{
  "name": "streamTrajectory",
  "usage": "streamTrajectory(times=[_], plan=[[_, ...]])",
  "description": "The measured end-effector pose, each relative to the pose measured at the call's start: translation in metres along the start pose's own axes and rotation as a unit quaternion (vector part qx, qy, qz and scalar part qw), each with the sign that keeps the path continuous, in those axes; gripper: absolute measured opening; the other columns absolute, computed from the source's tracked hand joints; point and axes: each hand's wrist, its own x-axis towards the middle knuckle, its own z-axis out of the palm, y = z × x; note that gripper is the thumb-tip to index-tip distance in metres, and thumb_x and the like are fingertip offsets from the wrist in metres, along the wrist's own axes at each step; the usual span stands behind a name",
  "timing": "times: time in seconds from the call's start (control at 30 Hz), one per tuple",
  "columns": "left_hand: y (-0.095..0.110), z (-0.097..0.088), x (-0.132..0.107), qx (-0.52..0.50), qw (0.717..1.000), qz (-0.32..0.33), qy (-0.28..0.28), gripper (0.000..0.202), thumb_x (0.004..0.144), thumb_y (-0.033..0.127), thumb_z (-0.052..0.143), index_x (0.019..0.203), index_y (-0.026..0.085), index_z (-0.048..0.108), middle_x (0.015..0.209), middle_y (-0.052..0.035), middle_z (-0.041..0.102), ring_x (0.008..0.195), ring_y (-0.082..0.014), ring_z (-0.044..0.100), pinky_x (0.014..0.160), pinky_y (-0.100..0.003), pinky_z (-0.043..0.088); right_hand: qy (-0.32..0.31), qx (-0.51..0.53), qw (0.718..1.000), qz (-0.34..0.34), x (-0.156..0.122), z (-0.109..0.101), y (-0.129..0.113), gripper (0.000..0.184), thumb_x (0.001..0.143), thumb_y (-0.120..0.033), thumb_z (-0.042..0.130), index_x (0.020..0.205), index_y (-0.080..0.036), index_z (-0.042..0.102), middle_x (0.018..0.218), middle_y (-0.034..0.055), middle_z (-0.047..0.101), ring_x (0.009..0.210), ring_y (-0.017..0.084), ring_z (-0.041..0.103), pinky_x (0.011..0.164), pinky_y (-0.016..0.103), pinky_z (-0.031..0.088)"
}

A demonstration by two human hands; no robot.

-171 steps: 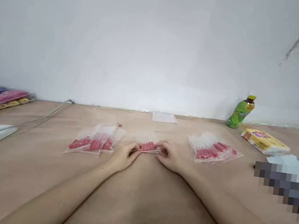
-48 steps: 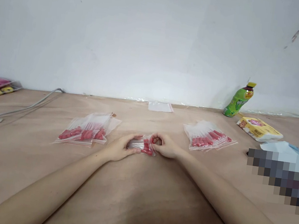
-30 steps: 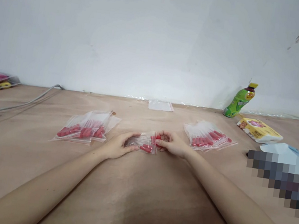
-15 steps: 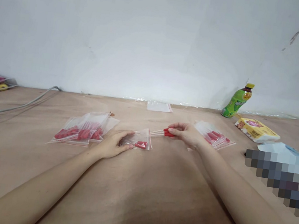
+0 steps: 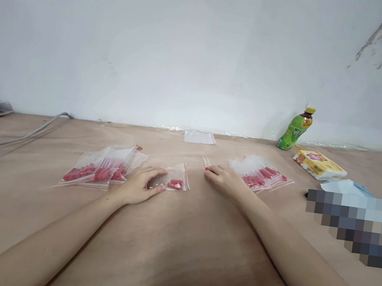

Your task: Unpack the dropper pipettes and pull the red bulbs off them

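My left hand [image 5: 140, 185] rests at the left end of a small clear zip bag [image 5: 185, 180], thumb and fingers apart on its edges. Red-ended pieces [image 5: 175, 184] show inside this bag. To the right, low over the table, my right hand [image 5: 224, 180] is closed around thin white sticks [image 5: 204, 162] with red ends. Most of the red part is hidden by the fingers. Just beyond my right wrist lies a pile of zip bags [image 5: 250, 164] with red pieces. Another such pile of filled bags [image 5: 102, 164] lies left of my left hand.
A flat zip bag [image 5: 199, 137] lies near the wall. At the right are a tilted green bottle [image 5: 294, 131], a yellow tissue pack [image 5: 319, 165] and a light-blue item [image 5: 346, 187] beside a pixelated patch. A grey cable [image 5: 32, 135] runs across the left side.
My right hand has moved left and down with the sticks, which now point away from me. The sticks are clear of the small bag's mouth. My left hand stays on the bag.
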Motion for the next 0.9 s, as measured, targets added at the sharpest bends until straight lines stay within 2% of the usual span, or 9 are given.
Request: streamTrajectory(times=[0.33, 0.47, 0.57, 0.67, 0.73, 0.9], plan=[[0.000, 0.001, 0.000, 0.003, 1.000, 0.002, -0.001, 0.041, 0.080, 0.045, 0.049, 0.113, 0.023, 0.055, 0.116, -0.0050, 0.057, 0.108, -0.0224, 0.050, 0.093, -0.037, 0.039, 0.021, 0.003, 0.999, -0.032, -0.002, 0.012, 0.000, 0.025, 0.089, -0.021, 0.040, 0.099, -0.020, 0.062, 0.100, 0.0085, 0.064, 0.091, 0.019, 0.055, 0.080, 0.032, 0.037], [-0.001, 0.001, 0.000, 0.005, 1.000, 0.003, 0.001, 0.042, 0.080, 0.045, 0.050, 0.114, 0.022, 0.054, 0.116, -0.0056, 0.057, 0.107, -0.0222, 0.050, 0.091, -0.037, 0.040, 0.026, 0.056, 0.998, -0.005, -0.002, 0.011, 0.000, 0.026, 0.089, -0.025, 0.039, 0.097, -0.020, 0.064, 0.097, 0.0080, 0.065, 0.089, 0.020, 0.057, 0.079, 0.033, 0.038], [-0.001, 0.001, 0.000, 0.007, 1.000, 0.008, 0.003, 0.041, 0.080, 0.045, 0.050, 0.114, 0.022, 0.055, 0.115, -0.0053, 0.057, 0.107, -0.0221, 0.050, 0.092, -0.036, 0.040, 0.054, 0.160, 0.984, 0.058, -0.003, 0.009, 0.003, 0.024, 0.086, -0.022, 0.042, 0.095, -0.019, 0.065, 0.097, 0.0077, 0.065, 0.087, 0.018, 0.058, 0.078, 0.031, 0.041], [-0.001, 0.001, 0.000, 0.006, 1.000, 0.004, 0.000, 0.041, 0.079, 0.045, 0.050, 0.113, 0.022, 0.055, 0.116, -0.0049, 0.057, 0.107, -0.0217, 0.050, 0.091, -0.035, 0.040, 0.099, 0.271, 0.941, 0.177, -0.002, 0.010, 0.005, 0.019, 0.079, -0.022, 0.051, 0.092, -0.019, 0.065, 0.094, 0.0071, 0.065, 0.083, 0.018, 0.060, 0.077, 0.029, 0.044], [-0.001, 0.001, 0.000, 0.006, 1.000, 0.001, -0.004, 0.042, 0.079, 0.046, 0.050, 0.114, 0.022, 0.055, 0.117, -0.0050, 0.056, 0.108, -0.0218, 0.050, 0.092, -0.035, 0.040, 0.117, 0.301, 0.914, 0.244, -0.001, 0.011, 0.007, 0.018, 0.076, -0.022, 0.054, 0.090, -0.018, 0.065, 0.089, 0.0064, 0.066, 0.078, 0.017, 0.061, 0.074, 0.029, 0.046], [-0.001, 0.001, 0.000, 0.008, 1.000, 0.003, -0.004, 0.042, 0.079, 0.047, 0.049, 0.114, 0.023, 0.055, 0.117, -0.0056, 0.056, 0.109, -0.0229, 0.050, 0.093, -0.037, 0.040, 0.127, 0.314, 0.876, 0.345, 0.001, 0.017, 0.008, 0.017, 0.071, -0.023, 0.055, 0.084, -0.016, 0.063, 0.079, 0.0053, 0.067, 0.068, 0.014, 0.062, 0.064, 0.026, 0.049]])
